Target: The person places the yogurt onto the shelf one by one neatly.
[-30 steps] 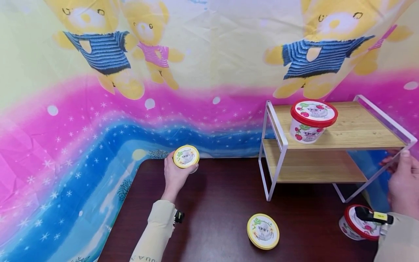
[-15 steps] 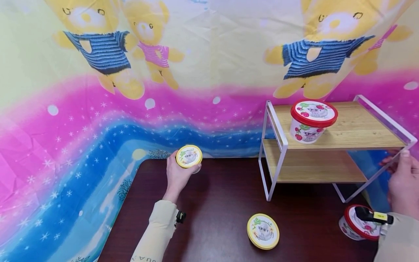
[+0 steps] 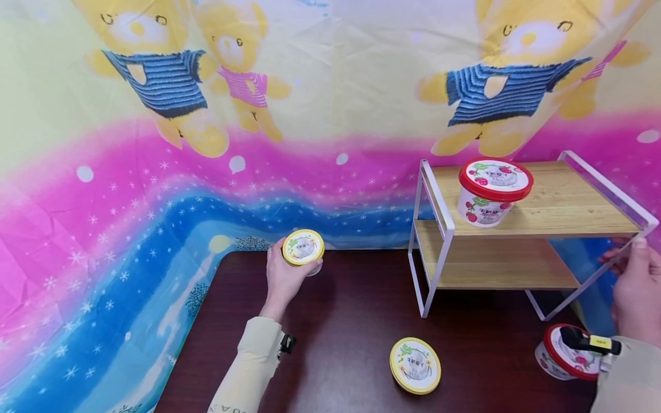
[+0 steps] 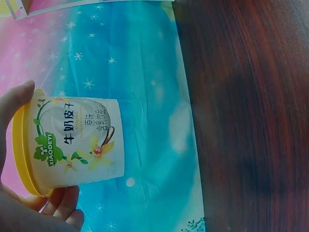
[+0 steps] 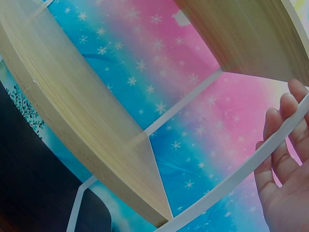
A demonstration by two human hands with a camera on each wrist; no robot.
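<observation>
My left hand [image 3: 289,278] grips a white paper tub [image 4: 79,140] by its yellow lid, thumb on one side and fingers on the other. In the head view this tub appears near the table's back edge, left of a two-tier shelf [image 3: 558,198]; the left wrist view has it against the backdrop. My right hand [image 3: 639,292] holds the shelf's white metal frame at its right end, fingers behind the bar [image 5: 231,179] and thumb in front. On the top board stands a red-lidded tub [image 3: 485,209].
A second yellow-lidded tub [image 3: 415,366] stands on the dark wooden table [image 3: 351,310], left of the shelf's front. Another red-lidded tub [image 3: 555,358] stands at the front right, partly covered by the right wrist strap. A printed cloth backdrop [image 3: 335,115] hangs behind the table.
My left hand has moved slightly to the right with the yellow-lidded tub in its grip. The right hand, the shelf and the other tubs keep their places.
</observation>
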